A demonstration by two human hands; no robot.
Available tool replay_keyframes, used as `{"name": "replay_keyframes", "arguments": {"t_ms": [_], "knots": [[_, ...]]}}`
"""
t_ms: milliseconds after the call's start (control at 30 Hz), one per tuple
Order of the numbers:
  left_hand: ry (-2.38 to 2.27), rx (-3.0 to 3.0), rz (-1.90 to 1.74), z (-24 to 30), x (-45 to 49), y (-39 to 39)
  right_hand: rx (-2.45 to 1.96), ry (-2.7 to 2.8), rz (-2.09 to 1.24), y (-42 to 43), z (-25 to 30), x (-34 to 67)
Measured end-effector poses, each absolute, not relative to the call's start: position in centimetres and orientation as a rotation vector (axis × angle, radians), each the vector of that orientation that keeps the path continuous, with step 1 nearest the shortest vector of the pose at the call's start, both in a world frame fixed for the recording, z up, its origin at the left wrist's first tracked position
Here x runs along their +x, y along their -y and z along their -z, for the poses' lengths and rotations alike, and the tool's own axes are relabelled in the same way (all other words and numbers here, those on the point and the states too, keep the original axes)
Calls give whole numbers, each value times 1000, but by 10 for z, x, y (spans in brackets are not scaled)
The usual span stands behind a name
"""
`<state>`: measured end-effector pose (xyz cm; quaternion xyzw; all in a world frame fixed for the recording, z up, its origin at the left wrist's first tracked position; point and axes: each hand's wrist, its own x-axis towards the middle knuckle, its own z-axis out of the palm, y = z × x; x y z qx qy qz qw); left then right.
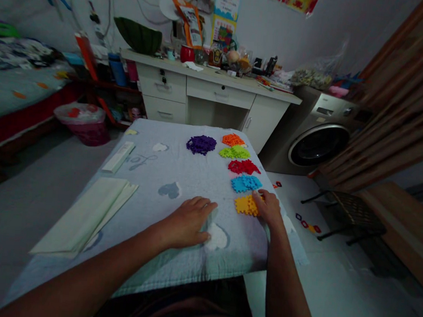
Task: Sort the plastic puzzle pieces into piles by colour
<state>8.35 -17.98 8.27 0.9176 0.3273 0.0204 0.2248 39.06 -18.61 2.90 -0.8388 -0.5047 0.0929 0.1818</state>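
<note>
My left hand [188, 223] lies flat, palm down, on the pale blue cloth [181, 175] over the table, fingers stretched toward the right. My right hand [269, 208] rests at the table's right edge with its fingers on the yellow pile of small plastic pieces [245, 205]; whether it grips any I cannot make out. Behind the yellow pile, sorted piles run away from me: blue [246, 183], red [243, 167], light green [234, 153], orange [233, 140] and purple [201, 145].
A folded pale sheet [84, 215] and a white flat box [118, 157] lie on the table's left. A few loose pieces [308, 225] lie on the floor to the right. A desk [216, 89], washing machine [318, 137], bed [16, 92] and dark rack [352, 212] surround the table.
</note>
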Motion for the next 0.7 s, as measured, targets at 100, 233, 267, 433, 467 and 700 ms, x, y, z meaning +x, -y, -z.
{"name": "replay_keyframes", "arguments": {"t_ms": [100,233,267,433,467,700], "knots": [[-927,2528,-190,-62,129,176,-2341,1422,-260,187,-27,388],[-984,2484,-353,-30,175,175,-2237,1441,-232,189,-23,384],[-992,2473,-403,-25,182,175,-2212,1446,-229,190,-22,383],[-1085,2402,-554,-15,200,179,-2085,1469,-291,193,-24,368],[-1095,2397,-569,-15,201,179,-2050,1472,-325,193,-26,364],[-1106,2412,-597,-11,201,174,-1940,1378,-425,194,-37,339]]}}
